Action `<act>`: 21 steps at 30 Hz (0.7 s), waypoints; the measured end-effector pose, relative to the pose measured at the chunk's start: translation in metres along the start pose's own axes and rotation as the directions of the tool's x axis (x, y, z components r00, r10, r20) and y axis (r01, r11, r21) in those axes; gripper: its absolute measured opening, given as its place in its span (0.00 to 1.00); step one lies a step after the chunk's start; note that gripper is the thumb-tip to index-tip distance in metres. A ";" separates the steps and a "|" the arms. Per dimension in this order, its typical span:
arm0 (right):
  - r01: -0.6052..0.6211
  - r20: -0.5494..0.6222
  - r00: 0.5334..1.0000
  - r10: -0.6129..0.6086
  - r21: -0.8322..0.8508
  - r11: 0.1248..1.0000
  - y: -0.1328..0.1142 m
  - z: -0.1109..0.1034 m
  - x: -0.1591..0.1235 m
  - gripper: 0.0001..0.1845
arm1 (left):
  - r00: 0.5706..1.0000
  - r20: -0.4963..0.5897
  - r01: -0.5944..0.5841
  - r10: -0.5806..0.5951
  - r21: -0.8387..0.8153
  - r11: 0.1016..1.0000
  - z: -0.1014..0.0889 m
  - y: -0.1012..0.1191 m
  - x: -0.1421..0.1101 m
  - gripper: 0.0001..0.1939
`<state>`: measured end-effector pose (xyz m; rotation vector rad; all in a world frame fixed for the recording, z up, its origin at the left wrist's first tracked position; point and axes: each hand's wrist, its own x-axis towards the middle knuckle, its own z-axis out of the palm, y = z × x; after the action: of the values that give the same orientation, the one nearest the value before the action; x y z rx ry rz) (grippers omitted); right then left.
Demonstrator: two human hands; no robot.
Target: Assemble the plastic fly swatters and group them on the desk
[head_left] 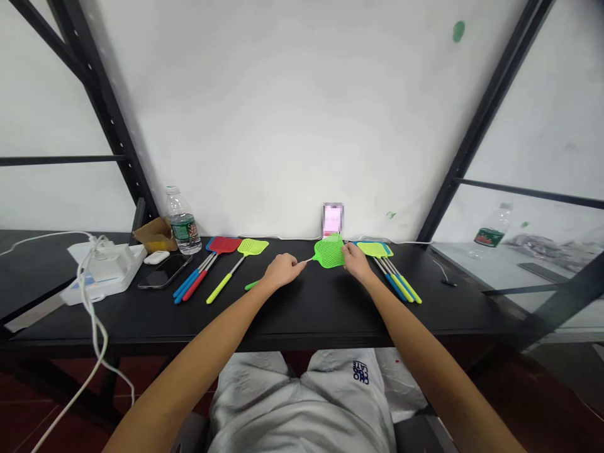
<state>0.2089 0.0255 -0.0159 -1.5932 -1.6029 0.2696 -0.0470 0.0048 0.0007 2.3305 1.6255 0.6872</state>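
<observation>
A green fly swatter [329, 251] is held up over the black table between my two hands. My left hand [284, 270] is closed around its metal shaft, and the green handle end sticks out to the left of that hand. My right hand [355, 260] pinches the right edge of the perforated head. Left of my hands lie a yellow-green swatter [253, 246], a red swatter [225, 244] and blue-handled ones [189, 281]. To the right, several swatters with yellow-green and blue handles [399, 286] lie grouped, heads toward the wall.
A phone with a pink screen [333, 220] leans on the wall behind the swatter. At the left are a water bottle [183, 223], a cardboard box [155, 234], a black phone [165, 272], a white earbud case [156, 257] and a power strip [106, 277] with trailing cables.
</observation>
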 end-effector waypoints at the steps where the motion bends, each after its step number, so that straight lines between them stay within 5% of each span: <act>1: -0.004 0.000 1.000 0.004 0.005 1.000 0.000 0.000 0.000 0.15 | 1.000 0.000 -0.009 0.009 0.000 1.000 0.000 0.000 0.000 0.26; 21: 0.049 0.033 0.998 -0.052 0.076 0.996 -0.007 -0.003 -0.009 0.19 | 0.995 -0.027 -0.094 0.092 -0.075 0.993 -0.001 0.002 -0.002 0.31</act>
<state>0.2047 0.0149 -0.0124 -1.4963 -1.6387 0.3287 -0.0466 0.0019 0.0016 2.3644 1.4812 0.7838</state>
